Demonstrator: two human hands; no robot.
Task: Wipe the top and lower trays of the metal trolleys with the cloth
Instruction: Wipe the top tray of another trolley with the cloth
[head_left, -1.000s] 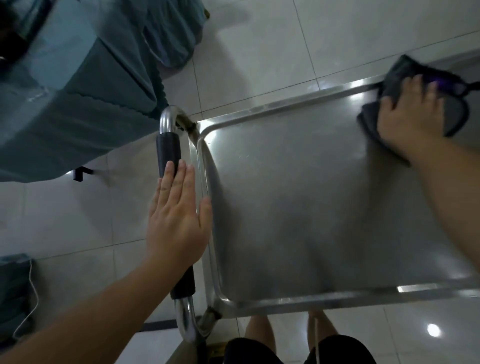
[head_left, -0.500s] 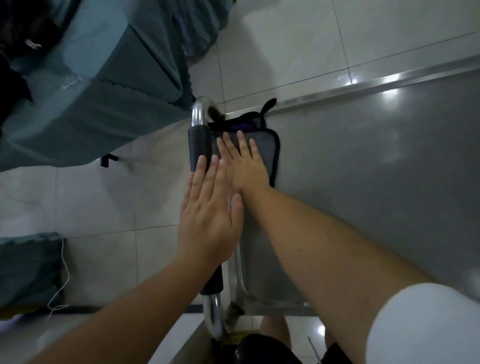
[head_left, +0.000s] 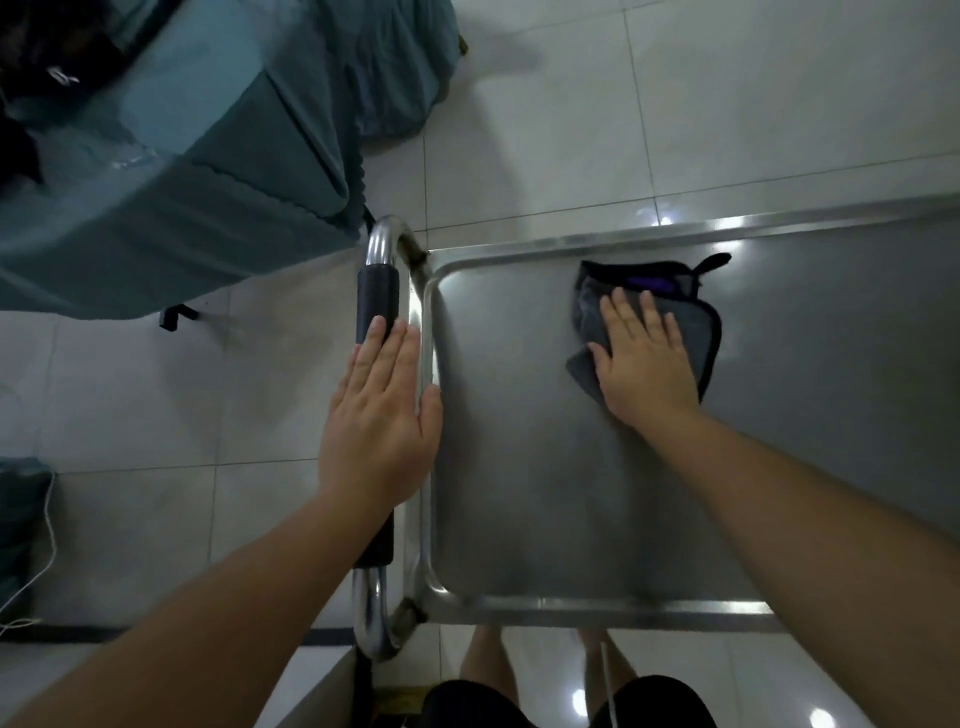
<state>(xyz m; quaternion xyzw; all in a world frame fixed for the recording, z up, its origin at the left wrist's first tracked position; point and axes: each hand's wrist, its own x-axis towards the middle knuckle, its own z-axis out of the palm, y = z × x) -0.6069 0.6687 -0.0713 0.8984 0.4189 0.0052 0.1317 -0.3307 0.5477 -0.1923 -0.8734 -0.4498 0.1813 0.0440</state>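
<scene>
Right hand (head_left: 641, 364) is flat on the cloth (head_left: 709, 338), fingers straight, pressing it down on the top tray (head_left: 545, 493) toward the far rim, a bit in from the far-left corner. Left hand (head_left: 382, 410) is also flat with fingers straight, resting on the handle (head_left: 376, 291) with the thumb touching the tray's left rim, so it's bracing the trolley, not gripping anything. To do this pass well I'd keep the palm spread over the middle of the cloth so it doesn't bunch up; the corner by the thumb of the right hand already looks folded under, and the loop tag sticks out past the fingers. Long overlapping strokes, and I'd push the cloth right into the rounded corners, because the raised lip is where grime would likely sit. Room-wise, there's lots of bare steel nearer the body than the right hand and off to its right, where the tray runs out of frame, so nothing blocks a sweep either way. The only hard stops are the rims: far one just beyond the cloth, left one under the left thumb, near one down by the legs. A draped bed (head_left: 171, 171) sits close beyond the left hand, near the handle end, so not much space to shove the trolley that way. Lower tray isn't visible from here, so I can't tell its state.
</scene>
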